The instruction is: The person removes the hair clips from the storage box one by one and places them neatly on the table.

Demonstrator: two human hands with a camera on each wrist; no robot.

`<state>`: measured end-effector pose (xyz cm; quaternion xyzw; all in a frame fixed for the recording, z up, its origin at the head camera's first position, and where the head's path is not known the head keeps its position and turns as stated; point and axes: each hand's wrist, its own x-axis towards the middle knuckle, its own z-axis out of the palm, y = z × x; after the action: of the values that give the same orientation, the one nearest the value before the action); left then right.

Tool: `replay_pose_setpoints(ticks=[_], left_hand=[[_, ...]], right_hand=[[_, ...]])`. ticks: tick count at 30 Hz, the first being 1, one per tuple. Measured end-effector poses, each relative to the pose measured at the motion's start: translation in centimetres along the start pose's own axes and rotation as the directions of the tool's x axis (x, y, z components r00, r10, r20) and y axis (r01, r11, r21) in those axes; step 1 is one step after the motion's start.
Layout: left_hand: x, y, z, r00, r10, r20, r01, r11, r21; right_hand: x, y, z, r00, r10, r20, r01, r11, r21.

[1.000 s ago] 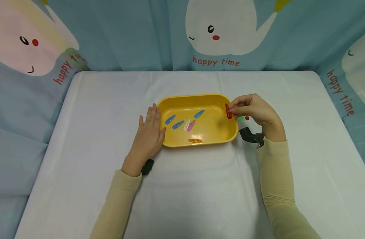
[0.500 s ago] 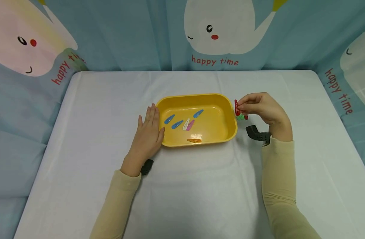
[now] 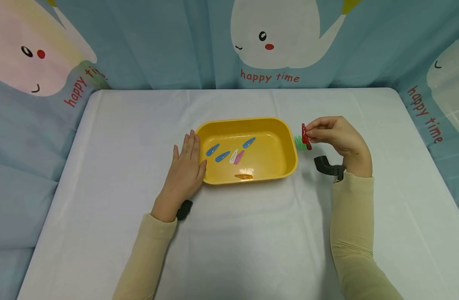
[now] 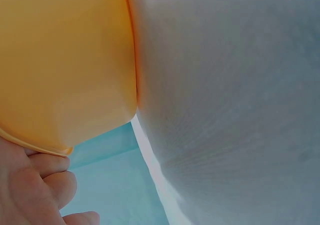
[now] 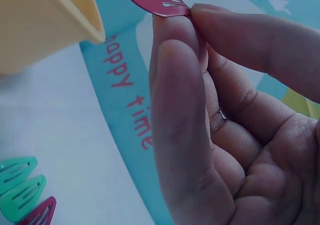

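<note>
My right hand [image 3: 338,135] pinches a red snap hair clip [image 3: 304,131] between thumb and fingertips, just right of the yellow tray [image 3: 276,160]. In the right wrist view the clip [image 5: 155,0] is raised above the table, its slots showing. Beneath it on the cloth lie green hair clips [image 5: 21,197] and another red hair clip [image 5: 42,214]. My left hand [image 3: 186,168] rests along the tray's left rim with straight fingers. Inside the tray are three blue clips [image 3: 222,156], a white one [image 3: 233,156], a pink one [image 3: 239,157] and an orange one [image 3: 244,176].
A white cloth [image 3: 252,241] covers the table. Blue curtains [image 3: 176,46] printed with whales hang along its back and sides. The tray's right wall stands close beside the green clips.
My right hand has carried the red hair clip from over the tray's right end out to the right, above the clips on the cloth. My left hand has stayed at the rim.
</note>
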<state>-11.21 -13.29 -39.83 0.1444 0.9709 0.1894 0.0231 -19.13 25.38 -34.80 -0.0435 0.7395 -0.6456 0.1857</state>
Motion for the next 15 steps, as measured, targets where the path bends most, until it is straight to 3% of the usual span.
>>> replay_pose_setpoints(ticks=[15], left_hand=[[-0.1,0.1,0.0,1.0,0.001,-0.006,-0.001,1.0,-0.004]], right_hand=[[0.3,1.6,-1.4,0.99,0.096,-0.102,-0.095,0.995,0.016]])
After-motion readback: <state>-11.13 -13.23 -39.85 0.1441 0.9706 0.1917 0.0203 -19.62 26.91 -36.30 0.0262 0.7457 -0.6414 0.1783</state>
